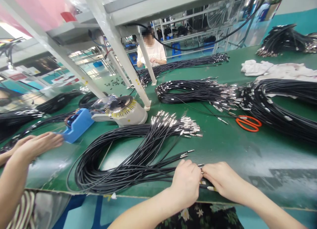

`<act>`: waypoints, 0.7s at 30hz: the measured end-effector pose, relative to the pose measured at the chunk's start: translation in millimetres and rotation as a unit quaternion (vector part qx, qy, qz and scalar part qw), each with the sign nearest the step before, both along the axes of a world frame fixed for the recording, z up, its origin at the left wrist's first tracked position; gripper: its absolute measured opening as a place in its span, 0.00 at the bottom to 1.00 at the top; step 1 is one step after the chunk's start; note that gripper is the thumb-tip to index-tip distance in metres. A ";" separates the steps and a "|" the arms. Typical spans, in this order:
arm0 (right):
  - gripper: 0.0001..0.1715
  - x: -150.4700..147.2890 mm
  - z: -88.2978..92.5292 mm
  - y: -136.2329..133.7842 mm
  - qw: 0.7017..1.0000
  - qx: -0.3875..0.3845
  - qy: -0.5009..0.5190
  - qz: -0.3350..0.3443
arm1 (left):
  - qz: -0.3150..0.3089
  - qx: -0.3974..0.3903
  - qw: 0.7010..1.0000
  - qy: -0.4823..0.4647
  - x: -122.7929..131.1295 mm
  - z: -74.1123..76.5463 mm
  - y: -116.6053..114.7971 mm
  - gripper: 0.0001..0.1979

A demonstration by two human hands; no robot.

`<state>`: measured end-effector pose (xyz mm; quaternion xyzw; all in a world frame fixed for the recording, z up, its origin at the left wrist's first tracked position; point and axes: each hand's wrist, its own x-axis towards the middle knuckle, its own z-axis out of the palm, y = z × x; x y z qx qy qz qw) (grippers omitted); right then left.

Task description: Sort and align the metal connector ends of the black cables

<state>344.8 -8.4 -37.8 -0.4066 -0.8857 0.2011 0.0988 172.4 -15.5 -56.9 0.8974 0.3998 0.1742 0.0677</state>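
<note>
Near the front edge of the green table, my left hand (186,180) is closed around the ends of several black cables (153,176). My right hand (221,179) meets it, fingers pinched at the cables' metal tips; exactly what they grip is partly hidden. Below the hands a metal-tipped cable end (211,188) pokes out. The cables run left into a big looped bundle (86,159), whose other silver connector ends (188,125) fan out on the table. Two loose tips (184,154) lie just above my left hand.
A white round tape dispenser (121,110) stands behind the bundle. At left a co-worker's hand (41,145) reaches toward a blue tape holder (79,123). Orange-handled scissors (248,123), more cable bundles (193,92) and white cloth (277,70) lie beyond. Another person (153,55) sits across.
</note>
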 end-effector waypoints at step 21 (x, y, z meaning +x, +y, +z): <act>0.09 -1.2 -4.6 -11.5 0.997 0.046 -0.009 -0.068 | 0.081 -0.048 0.996 -0.012 -11.3 32.6 30.1 0.10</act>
